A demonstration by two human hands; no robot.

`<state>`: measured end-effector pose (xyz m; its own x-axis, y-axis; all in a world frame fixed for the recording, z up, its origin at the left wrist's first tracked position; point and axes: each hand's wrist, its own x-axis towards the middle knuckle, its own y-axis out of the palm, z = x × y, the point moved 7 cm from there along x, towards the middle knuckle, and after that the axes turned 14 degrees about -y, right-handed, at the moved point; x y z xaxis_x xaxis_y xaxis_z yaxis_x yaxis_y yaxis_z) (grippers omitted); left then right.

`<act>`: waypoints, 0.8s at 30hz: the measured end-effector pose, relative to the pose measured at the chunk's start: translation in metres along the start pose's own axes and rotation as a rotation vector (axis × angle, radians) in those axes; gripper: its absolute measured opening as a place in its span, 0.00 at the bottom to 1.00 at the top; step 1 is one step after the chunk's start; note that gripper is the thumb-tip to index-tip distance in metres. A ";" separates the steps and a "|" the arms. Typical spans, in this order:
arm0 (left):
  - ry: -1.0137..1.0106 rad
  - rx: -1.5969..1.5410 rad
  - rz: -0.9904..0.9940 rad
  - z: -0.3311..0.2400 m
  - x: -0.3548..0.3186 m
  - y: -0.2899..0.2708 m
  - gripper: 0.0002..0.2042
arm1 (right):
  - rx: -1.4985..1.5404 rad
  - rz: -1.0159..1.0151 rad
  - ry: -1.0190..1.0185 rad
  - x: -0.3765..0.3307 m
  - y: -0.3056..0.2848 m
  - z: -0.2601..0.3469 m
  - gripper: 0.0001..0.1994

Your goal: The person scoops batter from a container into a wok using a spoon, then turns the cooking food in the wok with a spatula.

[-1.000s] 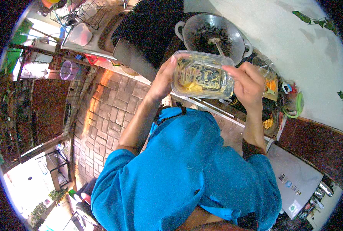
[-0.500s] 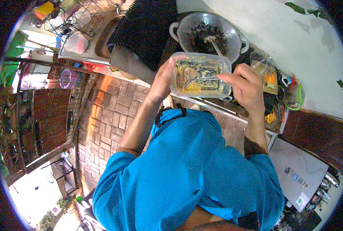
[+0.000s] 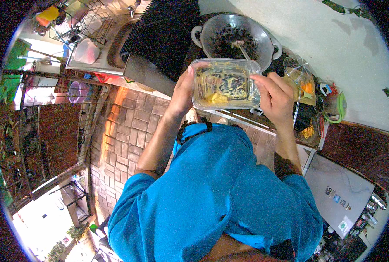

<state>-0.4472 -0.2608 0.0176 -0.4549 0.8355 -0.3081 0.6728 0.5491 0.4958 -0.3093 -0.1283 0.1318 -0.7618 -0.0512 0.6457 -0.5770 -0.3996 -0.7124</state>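
In the head view, a clear plastic container [image 3: 226,106] is held up in front of the person's body, just on the near side of a metal wok [image 3: 213,31]. Its left side is gripped by the left hand [image 3: 182,92], with the thumb laid at the rim. The fingers of the right hand [image 3: 274,92] are curled at the right edge; whether the rim or a utensil is pinched there cannot be told. A soft yellow mass [image 3: 217,98] is gathered in the container's near part, and its base is streaked with yellow. Dark contents [image 3: 229,39] are seen in the wok.
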 end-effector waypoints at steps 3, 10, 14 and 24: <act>0.016 0.055 -0.011 -0.004 0.000 0.003 0.28 | -0.077 -0.060 0.001 -0.002 0.000 -0.003 0.09; 0.018 -0.004 -0.060 0.008 0.013 -0.006 0.26 | 0.011 0.020 0.107 -0.011 -0.003 -0.015 0.11; 0.089 -0.100 -0.086 0.008 0.017 -0.005 0.24 | -0.042 -0.073 0.129 -0.013 -0.002 -0.016 0.12; 0.076 -0.311 -0.144 0.028 0.032 -0.022 0.34 | 0.058 0.191 -0.043 -0.011 0.058 0.024 0.26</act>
<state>-0.4600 -0.2457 -0.0252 -0.5818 0.7400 -0.3375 0.3938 0.6194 0.6792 -0.3276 -0.1732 0.0901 -0.8418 -0.1692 0.5126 -0.4044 -0.4312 -0.8065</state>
